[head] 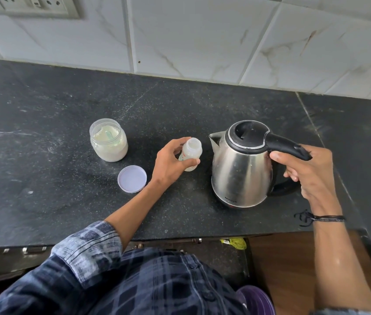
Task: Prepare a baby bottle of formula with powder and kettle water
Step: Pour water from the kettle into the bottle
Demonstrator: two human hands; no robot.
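Observation:
A small translucent baby bottle (pixel 192 151) stands uncapped on the black counter (pixel 43 137), whitish powder showing inside. My left hand (pixel 170 162) grips it around the body. To its right stands a steel electric kettle (pixel 241 169) with a black lid, its spout toward the bottle. My right hand (pixel 304 169) curls around the kettle's black handle. Left of the bottle is an open clear jar (pixel 109 142) of pale formula powder with a greenish scoop inside. The jar's white lid (pixel 132 178) lies flat in front of it.
A tiled wall (pixel 202 37) backs the counter, with a socket panel (pixel 36 5) at top left. The counter's front edge runs near my body. Below it are a yellow-green object (pixel 236 243) and a purple item (pixel 257 301); a wooden surface lies at the lower right.

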